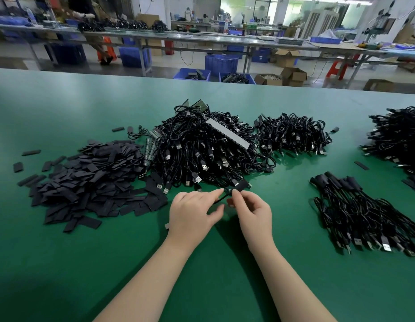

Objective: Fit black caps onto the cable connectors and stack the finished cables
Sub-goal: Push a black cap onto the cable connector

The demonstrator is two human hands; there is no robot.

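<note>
Both hands mid-table near the front edge: right hand (253,210) pinches black cap (240,186), left hand (192,212) pinches cable (221,198); a skewed push could jam the cap or buckle the cable.

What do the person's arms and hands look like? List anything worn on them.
Nothing is worn. The left hand and right hand are bare: no gloves, rings, watch or bracelets show. Both forearms are bare as far as the frame's lower edge, with no sleeve in view. Fingernails look short and unpainted.
</note>
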